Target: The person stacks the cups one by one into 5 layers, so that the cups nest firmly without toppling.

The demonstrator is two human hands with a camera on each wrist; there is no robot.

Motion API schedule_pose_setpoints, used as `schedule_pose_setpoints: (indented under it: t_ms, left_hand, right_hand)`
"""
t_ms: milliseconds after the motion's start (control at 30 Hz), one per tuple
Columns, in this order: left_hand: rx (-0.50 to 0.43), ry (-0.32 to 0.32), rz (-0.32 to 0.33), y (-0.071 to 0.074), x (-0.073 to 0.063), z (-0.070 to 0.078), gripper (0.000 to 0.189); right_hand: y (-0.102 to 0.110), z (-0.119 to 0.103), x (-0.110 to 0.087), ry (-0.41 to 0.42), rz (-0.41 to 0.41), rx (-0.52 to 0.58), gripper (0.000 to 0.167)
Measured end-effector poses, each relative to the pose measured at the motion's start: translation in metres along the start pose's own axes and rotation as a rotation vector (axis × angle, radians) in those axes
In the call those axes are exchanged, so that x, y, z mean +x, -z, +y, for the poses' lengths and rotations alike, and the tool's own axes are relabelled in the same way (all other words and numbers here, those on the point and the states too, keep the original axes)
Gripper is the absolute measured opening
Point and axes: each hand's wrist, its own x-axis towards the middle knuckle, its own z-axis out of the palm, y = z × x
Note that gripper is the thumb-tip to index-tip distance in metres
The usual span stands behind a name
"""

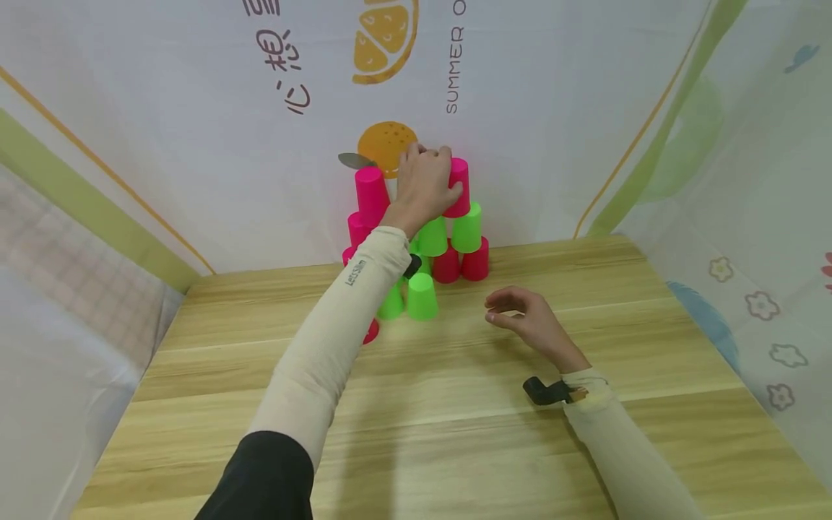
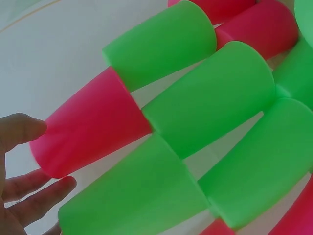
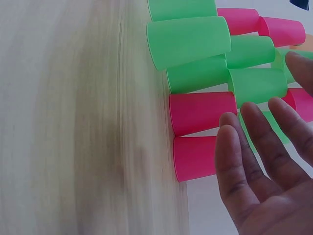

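Cups in pink and bright green stand upside down in a tiered stack against the back cloth. My left hand reaches up to the top visible tier, its thumb and fingers around the upper end of a pink cup. That cup sits on the tier below, beside a green cup of its own row. At the left of this tier is another pink cup. Right of the stack, my right hand hovers over the table with loosely bent fingers, holding nothing. My left forearm hides part of the stack.
A green cup stands in front of the stack on the wooden table. Close to the left sleeve shows part of a red piece. A printed cloth hangs right behind the cups.
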Motion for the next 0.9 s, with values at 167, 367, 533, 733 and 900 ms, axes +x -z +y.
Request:
schedule_pose_setpoints:
  t_ms: [167, 367, 533, 733, 900]
  left_hand:
    - [-0.004, 0.025, 0.044, 0.01, -0.01, -0.006, 0.044]
    - [-0.09, 0.057, 0.173, 0.026, -0.032, -0.024, 0.039]
    - [-0.151, 0.063, 0.26, 0.037, -0.061, -0.041, 0.038]
    - [-0.266, 0.104, 0.294, 0.041, -0.103, -0.066, 0.034]
    - [-0.341, 0.157, 0.266, 0.026, -0.14, -0.089, 0.033]
  right_hand:
    - [-0.003, -0.004, 0.005, -0.003, -0.016, -0.011, 0.031]
    - [-0.009, -0.011, 0.016, -0.002, -0.043, -0.026, 0.033]
    - [-0.018, -0.017, 0.031, 0.024, -0.069, -0.068, 0.035]
    - [-0.035, -0.025, 0.057, 0.073, -0.07, -0.09, 0.035]
    - [-0.05, -0.033, 0.073, 0.104, -0.052, -0.072, 0.039]
